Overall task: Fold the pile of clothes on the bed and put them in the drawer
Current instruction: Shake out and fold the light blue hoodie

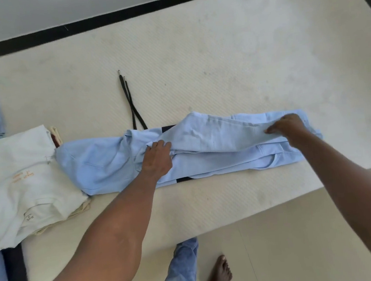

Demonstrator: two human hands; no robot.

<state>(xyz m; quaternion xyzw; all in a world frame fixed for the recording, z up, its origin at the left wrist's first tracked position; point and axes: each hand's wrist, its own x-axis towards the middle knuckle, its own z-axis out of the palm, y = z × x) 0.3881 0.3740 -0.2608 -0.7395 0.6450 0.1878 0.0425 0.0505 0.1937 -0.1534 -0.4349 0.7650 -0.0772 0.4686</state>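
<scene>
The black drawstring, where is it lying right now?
In the head view the black drawstring lies on the bed, left of centre, running out from under the far edge of the light blue garment.

We see the light blue garment (214,142) lying lengthwise on the bed (217,58), partly folded, with two black drawstrings (132,107) trailing from its far edge. Touching the garment's left end lies a stack of folded clothes (25,178), a white printed shirt on top.
</scene>
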